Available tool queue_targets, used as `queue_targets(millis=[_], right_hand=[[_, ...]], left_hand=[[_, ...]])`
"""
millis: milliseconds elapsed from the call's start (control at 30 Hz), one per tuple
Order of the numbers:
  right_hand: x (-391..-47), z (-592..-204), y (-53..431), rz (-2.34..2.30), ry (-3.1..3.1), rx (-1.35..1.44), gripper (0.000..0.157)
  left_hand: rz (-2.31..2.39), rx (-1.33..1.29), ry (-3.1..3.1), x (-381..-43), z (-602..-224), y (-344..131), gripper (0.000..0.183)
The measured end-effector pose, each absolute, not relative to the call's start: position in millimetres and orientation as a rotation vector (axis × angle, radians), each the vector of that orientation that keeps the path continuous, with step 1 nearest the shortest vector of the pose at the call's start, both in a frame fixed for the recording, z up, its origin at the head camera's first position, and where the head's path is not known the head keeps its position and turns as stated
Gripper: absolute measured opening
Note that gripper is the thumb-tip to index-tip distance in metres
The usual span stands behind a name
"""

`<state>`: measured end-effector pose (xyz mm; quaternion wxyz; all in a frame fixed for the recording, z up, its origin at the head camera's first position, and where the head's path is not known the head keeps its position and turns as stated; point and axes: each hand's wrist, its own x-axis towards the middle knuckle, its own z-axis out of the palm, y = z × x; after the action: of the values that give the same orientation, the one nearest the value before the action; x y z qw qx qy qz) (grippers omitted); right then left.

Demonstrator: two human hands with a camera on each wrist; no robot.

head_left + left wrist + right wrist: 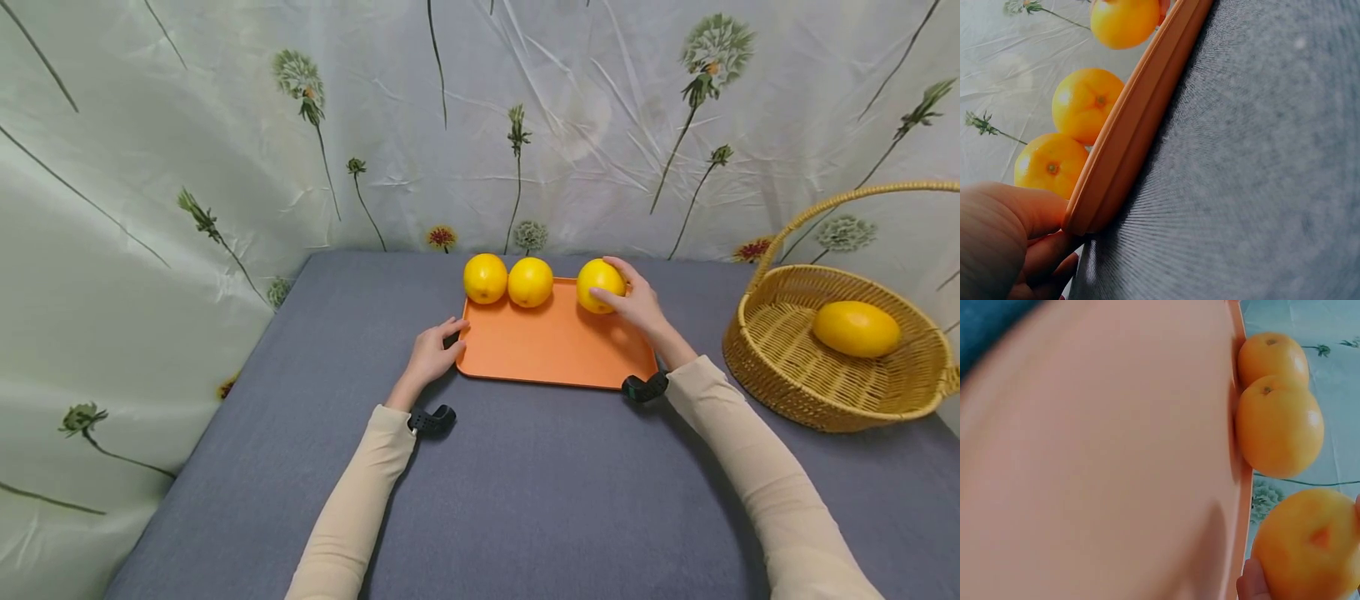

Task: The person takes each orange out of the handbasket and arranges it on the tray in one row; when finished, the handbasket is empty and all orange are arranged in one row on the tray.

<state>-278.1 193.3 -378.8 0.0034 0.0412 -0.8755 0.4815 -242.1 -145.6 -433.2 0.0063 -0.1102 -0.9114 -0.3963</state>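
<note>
My right hand [637, 304] grips an orange [600, 285] over the back right part of an orange-coloured tray [555, 346], fingers on its far side and thumb in front. In the right wrist view, fingertips [1252, 582] show against this orange [1310, 547]. Two more oranges sit side by side at the tray's back left, a left one [485, 278] and a right one [530, 282]. At the tray's left edge is my left hand [432, 353], its relaxed fingers and thumb touching the rim. The left wrist view shows the thumb [1041, 211] right at the tray's corner.
A wicker basket [795, 400] with a tall handle stands to the right, holding an oblong yellow fruit [857, 329]. Grey cloth [555, 492] covers the table. Behind it hangs a curtain [420, 125] printed with dandelions.
</note>
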Motion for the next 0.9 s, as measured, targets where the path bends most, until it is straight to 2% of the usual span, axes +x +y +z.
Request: queue_targets(millis=[700,900], right_hand=[[-297,-391,172,1.344,-2.844,0.212,0.066],[-300,-386,172,1.287,-2.889,0.135,0.066]], left_hand=[[-1.244,-0.345,-2.864,-241,-438,-147,0.044],[-1.269,-0.336,-2.854,-242,-435,-147,0.045]])
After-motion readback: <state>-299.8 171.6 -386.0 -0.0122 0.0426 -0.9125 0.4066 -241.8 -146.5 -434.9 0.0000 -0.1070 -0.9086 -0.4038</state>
